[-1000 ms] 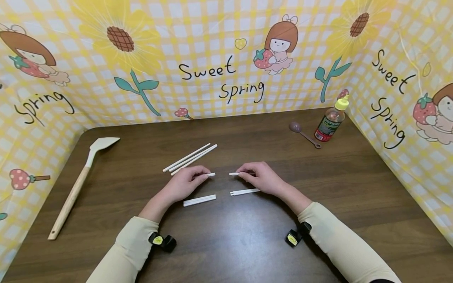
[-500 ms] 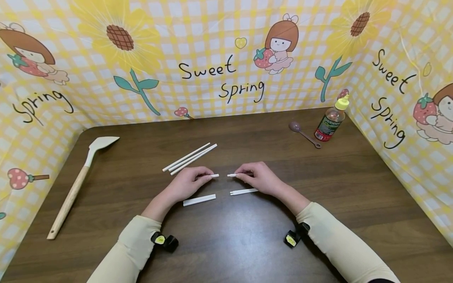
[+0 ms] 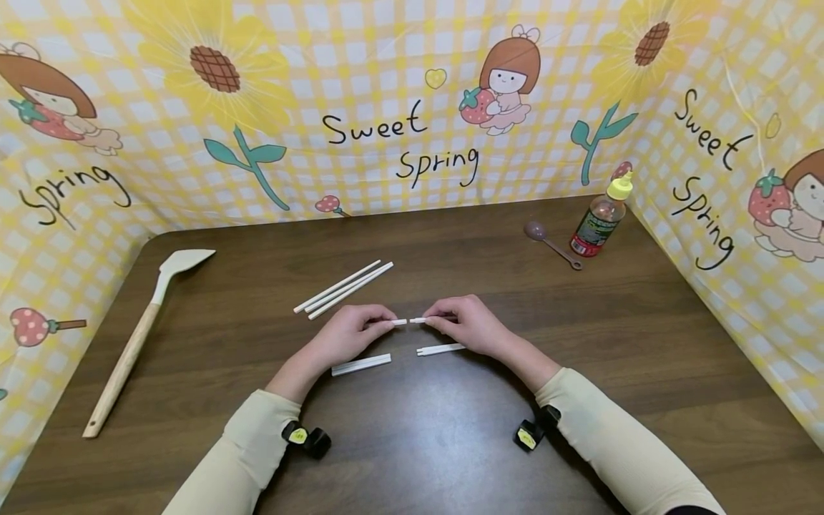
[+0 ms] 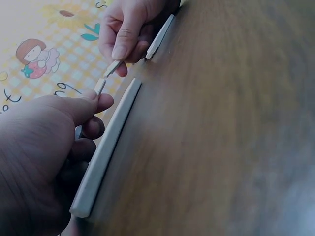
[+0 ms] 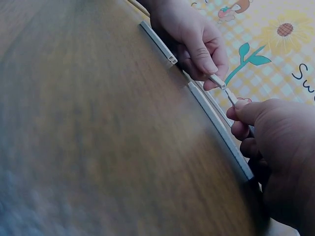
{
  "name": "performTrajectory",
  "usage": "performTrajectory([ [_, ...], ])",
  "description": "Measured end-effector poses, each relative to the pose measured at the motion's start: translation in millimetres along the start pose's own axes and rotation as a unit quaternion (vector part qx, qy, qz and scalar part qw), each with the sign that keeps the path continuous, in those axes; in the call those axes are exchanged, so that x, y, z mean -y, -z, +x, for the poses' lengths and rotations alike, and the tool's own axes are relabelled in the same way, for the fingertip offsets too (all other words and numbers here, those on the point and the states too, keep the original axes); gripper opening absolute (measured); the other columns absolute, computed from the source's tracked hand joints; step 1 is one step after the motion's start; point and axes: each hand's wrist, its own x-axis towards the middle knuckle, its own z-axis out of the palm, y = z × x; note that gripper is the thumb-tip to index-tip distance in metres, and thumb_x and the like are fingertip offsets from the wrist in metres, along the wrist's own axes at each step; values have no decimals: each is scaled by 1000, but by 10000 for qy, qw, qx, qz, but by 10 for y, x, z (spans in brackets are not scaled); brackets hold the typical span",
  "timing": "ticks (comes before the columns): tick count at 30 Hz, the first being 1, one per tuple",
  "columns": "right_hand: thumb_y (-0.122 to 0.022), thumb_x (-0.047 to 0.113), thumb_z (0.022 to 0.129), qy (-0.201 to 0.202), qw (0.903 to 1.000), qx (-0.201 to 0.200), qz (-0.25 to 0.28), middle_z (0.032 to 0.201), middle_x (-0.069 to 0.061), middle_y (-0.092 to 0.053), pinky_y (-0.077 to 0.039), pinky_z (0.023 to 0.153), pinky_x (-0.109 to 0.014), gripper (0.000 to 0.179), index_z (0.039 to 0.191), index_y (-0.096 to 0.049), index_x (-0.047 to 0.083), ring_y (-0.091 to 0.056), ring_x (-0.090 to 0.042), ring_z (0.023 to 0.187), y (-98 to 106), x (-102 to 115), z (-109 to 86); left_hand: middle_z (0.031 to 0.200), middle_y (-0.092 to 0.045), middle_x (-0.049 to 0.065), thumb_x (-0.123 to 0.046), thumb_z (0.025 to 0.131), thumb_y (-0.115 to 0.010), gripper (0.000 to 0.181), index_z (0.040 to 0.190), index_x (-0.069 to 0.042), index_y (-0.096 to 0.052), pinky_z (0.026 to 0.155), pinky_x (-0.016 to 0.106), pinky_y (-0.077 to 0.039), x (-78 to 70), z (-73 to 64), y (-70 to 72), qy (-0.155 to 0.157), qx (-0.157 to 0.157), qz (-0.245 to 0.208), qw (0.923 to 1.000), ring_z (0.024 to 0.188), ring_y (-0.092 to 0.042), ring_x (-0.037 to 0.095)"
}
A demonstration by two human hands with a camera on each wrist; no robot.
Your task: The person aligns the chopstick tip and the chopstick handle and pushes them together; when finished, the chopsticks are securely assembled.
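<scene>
1 held stick (image 5: pixel 217 81) seems hollow, right-wrist view only.

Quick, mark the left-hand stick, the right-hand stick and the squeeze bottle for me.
Left-hand stick (image 5: pixel 217 81): right wrist view, exposed end.
Right-hand stick (image 4: pixel 113 68): left wrist view, exposed end.
Squeeze bottle (image 3: pixel 594 230): head view, label.

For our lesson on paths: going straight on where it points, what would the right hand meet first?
Probably the white piece pinched in the left hand, though depth alignment is unclear.
</scene>
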Motion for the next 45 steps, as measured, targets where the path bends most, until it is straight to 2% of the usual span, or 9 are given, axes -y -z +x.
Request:
performTrajectory([
  [14, -70, 15, 97, -31, 10000, 35, -7, 91, 6, -74, -52, 75, -26, 9, 100, -78, 11, -63, -5, 80, -29, 32, 20, 92, -71, -6, -15, 97, -69, 7, 100, -13, -75, 75, 34, -48, -11, 15, -9, -92, -7, 142, 9999, 78, -59, 9],
  [34, -71, 15, 97, -9, 9997, 78, -215, 93, 5, -74, -53, 77, -28, 8, 101, -78, 13, -65, -5, 83, -37, 50, 12, 92, -71, -7, -16, 97, -70, 7, 100, -14, -75, 75, 34, -49, -41, 15, -18, 10, 63, 273, 9996, 78, -60, 9],
  [45, -71, 15, 97, 67, 9995, 37, -305, 92, 6, -73, -52, 76, -27, 8, 100, -78, 13, -63, -5, 81, -53, 56, 18, 92, -72, -6, -15, 97, -70, 7, 100, -14, -76, 76, 35, -49, -41, 17, -19, -88, 18, 352, 9993, 79, -61, 9],
])
